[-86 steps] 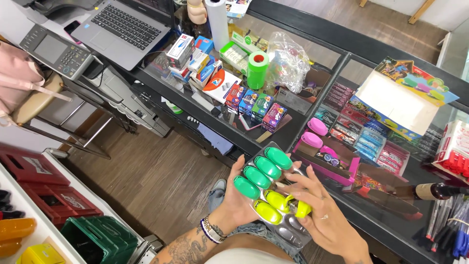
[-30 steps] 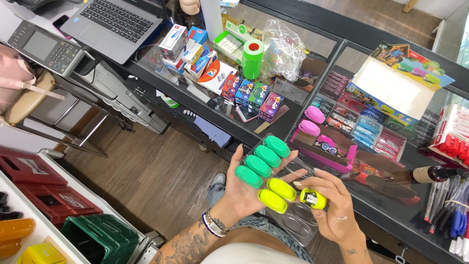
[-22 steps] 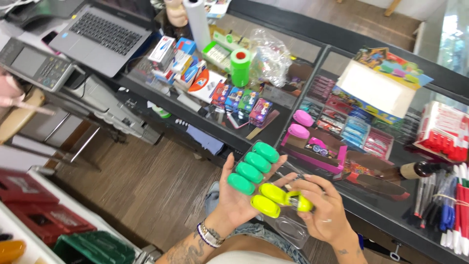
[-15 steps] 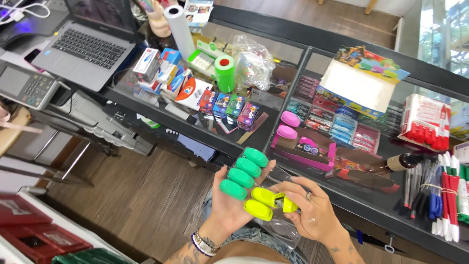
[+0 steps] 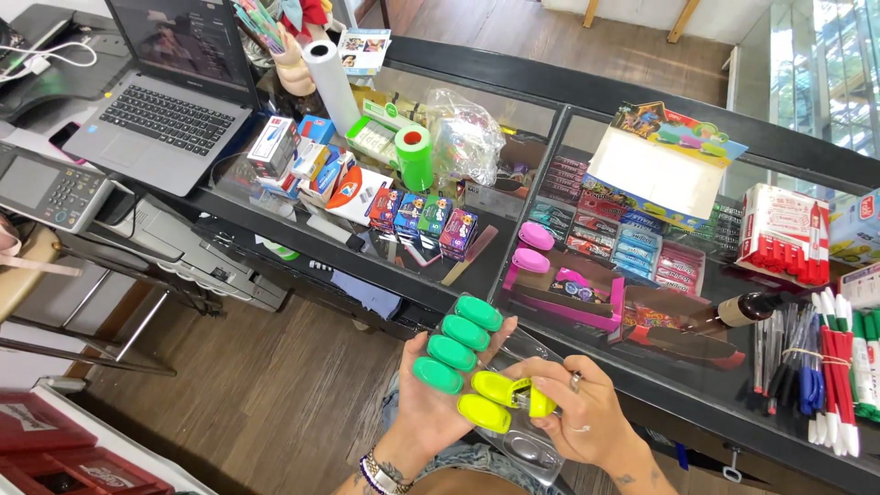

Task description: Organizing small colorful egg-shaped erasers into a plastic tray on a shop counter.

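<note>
A long glass display counter (image 5: 513,275) runs across the view, its top crowded with stationery, and an open grey laptop (image 5: 160,115) sits at its far left end. On the glass stand a white backing card (image 5: 655,174) with a coloured header, a red box of pens (image 5: 784,234), a pink tray (image 5: 573,298) beside two pink oval pieces, a white paper roll (image 5: 328,81) and a green tape roll (image 5: 414,156). Near the person, over the wooden floor, the left hand (image 5: 440,403) lies palm up with fingers spread flat, supporting a clear plastic blister tray (image 5: 522,445) that holds three green oval sharpeners (image 5: 458,344) in a row and two yellow ones (image 5: 486,403) below them. The right hand (image 5: 577,422) is curled over the tray's right side, its thumb and fingertips pinched on a yellow sharpener (image 5: 536,401) at the tray's edge, just beside the other yellow ones.
</note>
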